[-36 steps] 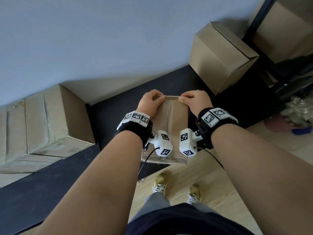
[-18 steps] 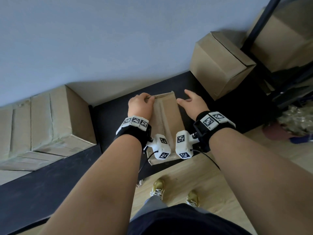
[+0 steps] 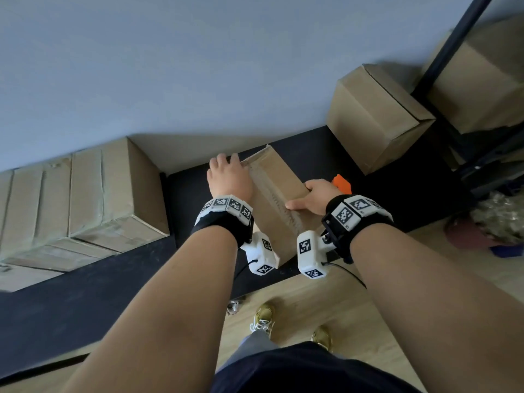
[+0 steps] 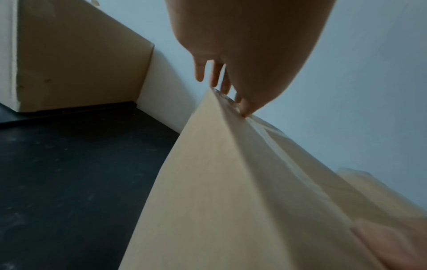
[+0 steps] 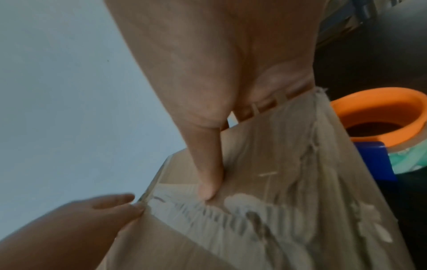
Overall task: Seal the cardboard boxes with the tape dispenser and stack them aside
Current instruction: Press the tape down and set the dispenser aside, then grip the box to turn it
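A small cardboard box [image 3: 275, 182] with clear tape along its top seam lies on the black table [image 3: 85, 302], turned at an angle. My left hand [image 3: 229, 177] holds its far left corner; in the left wrist view the fingers [image 4: 217, 76] reach down the far end and the thumb sits on the top edge. My right hand [image 3: 313, 198] grips the right side: the thumb [image 5: 208, 190] presses on the taped top [image 5: 277, 182] and the fingers wrap over the edge. The orange and blue tape dispenser [image 3: 341, 184] [image 5: 379, 113] lies just beyond the right hand.
A stack of taped boxes [image 3: 85, 194] stands on the table at the left against the wall. Another closed box [image 3: 374, 114] sits at the back right. A black rack [image 3: 453, 43] with a box [image 3: 482, 75] stands at the far right. Wooden floor lies beneath.
Both hands pinched the box's far edge a second ago. The right hand let go, came back to the right side and gripped it. The box has swung at an angle, uncovering the dispenser.
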Action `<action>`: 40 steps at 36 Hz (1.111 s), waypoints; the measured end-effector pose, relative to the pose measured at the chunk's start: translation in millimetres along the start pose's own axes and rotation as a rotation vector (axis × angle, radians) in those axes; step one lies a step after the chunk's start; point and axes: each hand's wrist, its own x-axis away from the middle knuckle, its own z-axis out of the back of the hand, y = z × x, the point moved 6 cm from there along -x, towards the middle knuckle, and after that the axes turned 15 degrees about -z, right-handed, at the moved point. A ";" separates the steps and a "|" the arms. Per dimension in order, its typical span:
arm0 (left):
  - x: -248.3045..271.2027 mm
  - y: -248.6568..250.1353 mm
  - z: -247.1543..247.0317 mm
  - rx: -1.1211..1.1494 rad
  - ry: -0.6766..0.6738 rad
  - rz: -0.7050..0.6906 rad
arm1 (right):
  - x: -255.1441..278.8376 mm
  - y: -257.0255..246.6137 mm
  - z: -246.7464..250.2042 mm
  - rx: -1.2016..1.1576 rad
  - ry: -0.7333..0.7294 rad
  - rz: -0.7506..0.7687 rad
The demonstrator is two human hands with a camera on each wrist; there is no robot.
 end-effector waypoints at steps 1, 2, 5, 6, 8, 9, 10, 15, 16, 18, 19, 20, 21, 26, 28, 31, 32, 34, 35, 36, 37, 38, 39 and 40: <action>1.1 3.8 0.9 0.004 0.035 -0.062 | -0.2 -2.4 0.1 0.007 -0.004 0.000; 2.6 9.3 3.5 0.020 0.067 -0.137 | -0.9 -4.6 -0.1 0.011 -0.007 0.002; 6.8 28.3 4.1 0.155 0.027 -0.333 | -4.9 -11.1 0.9 -0.023 0.009 0.033; 8.7 33.3 0.5 0.207 -0.055 -0.364 | -6.8 -12.3 1.5 -0.038 0.020 0.038; 11.5 36.3 -9.1 0.218 -0.237 -0.368 | -9.6 -13.9 4.3 -0.057 0.059 0.038; 12.0 35.1 -13.0 0.179 -0.302 -0.370 | -11.2 -14.3 6.5 -0.067 0.094 0.032; 12.4 33.4 -15.9 0.131 -0.347 -0.382 | -12.2 -14.1 9.2 -0.074 0.136 0.018; 16.4 19.5 -22.4 -0.020 -0.377 -0.361 | -16.4 -4.8 23.5 -0.196 0.323 -0.089; 17.5 17.6 -21.8 -0.039 -0.366 -0.332 | -16.0 -3.0 25.6 -0.206 0.344 -0.096; 19.4 15.1 -20.2 -0.089 -0.337 -0.269 | -14.8 1.8 30.2 -0.220 0.381 -0.114; 20.6 14.5 -19.4 -0.120 -0.316 -0.233 | -14.6 4.5 32.4 -0.234 0.395 -0.122; 21.6 14.3 -18.4 -0.146 -0.289 -0.194 | -13.7 7.3 34.1 -0.252 0.398 -0.129; 22.7 15.1 -17.1 -0.170 -0.258 -0.155 | -13.7 10.2 35.1 -0.271 0.396 -0.128; 29.8 31.8 -13.1 -0.271 -0.139 -0.090 | -8.2 10.6 29.8 -0.320 0.338 0.051; 33.8 39.4 -9.8 -0.301 -0.105 -0.100 | -4.7 5.8 24.8 -0.271 0.301 0.120; 35.0 45.6 -7.0 -0.305 -0.077 -0.123 | -6.0 3.9 21.2 -0.202 0.288 0.129; 33.9 48.2 -9.3 -0.277 -0.070 -0.165 | -6.5 3.3 21.1 -0.199 0.283 0.128; 32.3 56.2 -20.6 -0.169 -0.090 -0.316 | -8.1 0.9 21.4 -0.209 0.278 0.144; 32.8 60.1 -27.0 -0.110 -0.131 -0.391 | -9.2 -0.5 21.9 -0.214 0.280 0.153; 33.0 62.4 -32.7 -0.069 -0.179 -0.441 | -9.5 -1.3 22.4 -0.216 0.283 0.156; 32.5 62.6 -37.5 -0.053 -0.227 -0.461 | -10.2 -1.5 22.4 -0.218 0.281 0.153; 31.4 61.4 -40.7 -0.053 -0.265 -0.459 | -10.6 -1.5 22.1 -0.222 0.277 0.156; 30.1 60.0 -42.4 -0.057 -0.290 -0.449 | -12.0 -1.0 21.9 -0.230 0.271 0.158; 29.2 59.6 -42.4 -0.064 -0.306 -0.438 | -12.6 -0.4 22.3 -0.237 0.269 0.163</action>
